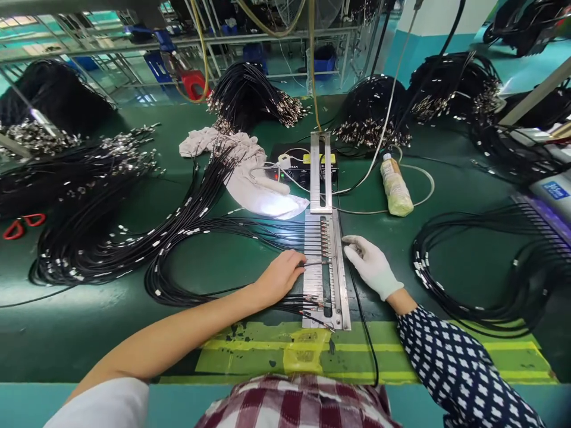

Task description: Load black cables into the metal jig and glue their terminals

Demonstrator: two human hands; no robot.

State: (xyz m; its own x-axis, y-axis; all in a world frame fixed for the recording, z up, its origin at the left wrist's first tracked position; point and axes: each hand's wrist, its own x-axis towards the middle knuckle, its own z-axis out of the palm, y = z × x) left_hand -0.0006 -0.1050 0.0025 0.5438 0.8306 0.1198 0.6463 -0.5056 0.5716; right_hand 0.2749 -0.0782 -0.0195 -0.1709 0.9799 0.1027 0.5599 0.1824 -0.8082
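Note:
My left hand [283,274], bare, is closed on a thin black cable [315,263] at the left side of a slotted metal fixture [342,297]. The cable's tip lies across the fixture's slots. Above it, several cables lie side by side in slots, with coppery ends showing. Below my left hand, more loose cable ends [307,304] rest over the fixture's lower part. My right hand [370,264], in a white glove, is at the fixture's right edge. Its thumb and forefinger are slightly apart, with nothing visible between them. A black power cord [361,309] runs beside it.
Bundles of black cables [102,238] cover the left; others lie at the back and right. Behind the fixture are a black control box [301,176], a lit white cloth [259,190] and a wrapped bottle [395,185]. Red-handled scissors [22,226] lie far left.

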